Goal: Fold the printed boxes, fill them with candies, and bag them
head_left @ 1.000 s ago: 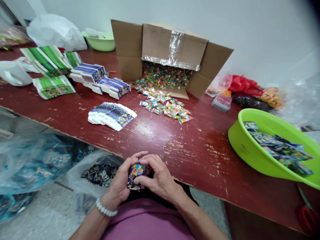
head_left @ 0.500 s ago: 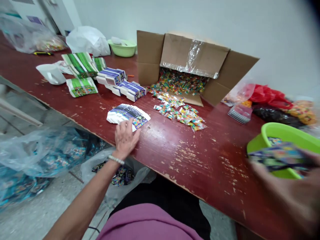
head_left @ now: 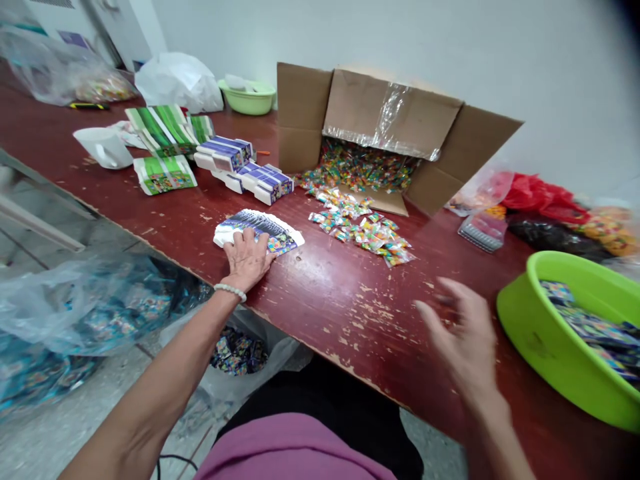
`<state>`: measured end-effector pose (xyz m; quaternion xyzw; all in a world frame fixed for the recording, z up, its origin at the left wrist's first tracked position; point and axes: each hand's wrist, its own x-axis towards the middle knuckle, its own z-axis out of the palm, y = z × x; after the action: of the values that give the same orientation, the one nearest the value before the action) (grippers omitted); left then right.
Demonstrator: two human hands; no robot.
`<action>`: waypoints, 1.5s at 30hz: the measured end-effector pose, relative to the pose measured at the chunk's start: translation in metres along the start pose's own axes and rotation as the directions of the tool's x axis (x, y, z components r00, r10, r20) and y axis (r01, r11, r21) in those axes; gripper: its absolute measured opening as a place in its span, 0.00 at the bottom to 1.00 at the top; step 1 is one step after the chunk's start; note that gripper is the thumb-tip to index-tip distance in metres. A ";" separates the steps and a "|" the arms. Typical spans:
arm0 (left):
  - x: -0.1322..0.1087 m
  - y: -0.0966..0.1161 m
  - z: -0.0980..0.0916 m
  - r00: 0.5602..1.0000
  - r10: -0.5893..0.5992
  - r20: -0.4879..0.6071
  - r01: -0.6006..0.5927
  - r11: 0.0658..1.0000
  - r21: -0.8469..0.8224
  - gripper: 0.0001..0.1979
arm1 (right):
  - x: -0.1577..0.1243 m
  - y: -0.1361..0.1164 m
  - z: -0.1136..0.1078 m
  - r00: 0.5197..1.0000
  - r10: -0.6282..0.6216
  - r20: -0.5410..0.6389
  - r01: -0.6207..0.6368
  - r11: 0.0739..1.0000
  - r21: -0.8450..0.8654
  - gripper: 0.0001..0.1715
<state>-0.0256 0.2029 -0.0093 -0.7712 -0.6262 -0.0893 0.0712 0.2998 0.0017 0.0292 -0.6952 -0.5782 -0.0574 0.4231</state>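
Touching fanned cards (head_left: 257,219): left hand (head_left: 247,259), grip unclear. Right hand (head_left: 464,327) hovering, fingers spread, green tub (head_left: 543,347) sitting just right of it. Wrapped candies (head_left: 371,235) lying beyond, between both hands.

The left grip (head_left: 247,257) covers the near part of the fanned cards (head_left: 253,220), and it is hard to say whether its fingers pinch one. The right grip (head_left: 465,333) is blurred. The green basin (head_left: 545,353) is cut off at the right edge, its wall hiding some packets (head_left: 595,327) within.
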 end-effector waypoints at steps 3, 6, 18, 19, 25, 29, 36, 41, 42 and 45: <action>0.008 -0.003 -0.005 0.999 0.022 0.032 -0.021 1.000 -0.015 0.19 | 0.004 -0.016 0.085 0.963 -0.009 0.268 -0.057 0.970 0.238 0.24; 0.012 -0.005 -0.008 1.000 0.002 0.021 0.001 0.988 -0.152 0.18 | 0.017 -0.042 0.162 0.880 0.117 0.461 -0.309 0.878 0.366 0.23; -0.053 0.003 -0.009 0.930 0.056 0.364 0.346 0.199 -0.917 0.17 | 0.034 -0.082 0.187 0.769 0.147 0.623 -0.626 0.376 0.684 0.22; -0.062 0.005 -0.015 0.874 0.186 0.449 0.447 0.051 -0.893 0.20 | 0.030 -0.081 0.174 0.754 0.136 0.642 -0.643 0.354 0.679 0.20; -0.101 0.031 -0.044 0.568 0.699 0.435 0.715 -0.157 -0.681 0.23 | 0.011 -0.092 0.115 0.598 -0.089 0.796 -0.758 0.259 0.598 0.15; -0.116 0.052 -0.048 0.639 0.602 0.479 0.697 -0.189 -0.692 0.19 | 0.001 -0.101 0.097 0.593 -0.104 0.799 -0.767 0.230 0.599 0.18; -0.122 0.065 -0.055 0.796 0.348 0.495 0.548 -0.068 -0.834 0.13 | -0.022 -0.103 0.085 0.615 -0.058 0.786 -0.758 0.231 0.610 0.27; -0.125 0.070 -0.050 0.779 0.318 0.540 0.590 -0.080 -0.804 0.16 | -0.032 -0.098 0.088 0.605 -0.009 0.796 -0.758 0.299 0.580 0.16; -0.125 0.070 -0.048 0.789 0.314 0.528 0.573 -0.066 -0.817 0.15 | -0.032 -0.097 0.088 0.649 0.029 0.760 -0.719 0.350 0.601 0.15; -0.126 0.069 -0.045 0.852 0.287 0.438 0.465 -0.031 -0.885 0.14 | -0.030 -0.095 0.087 0.778 0.115 0.618 -0.575 0.526 0.626 0.11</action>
<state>0.0146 0.0583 0.0060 -0.5280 -0.4120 -0.3070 -0.6761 0.1736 0.0340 0.0065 -0.5279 -0.4738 0.4760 0.5199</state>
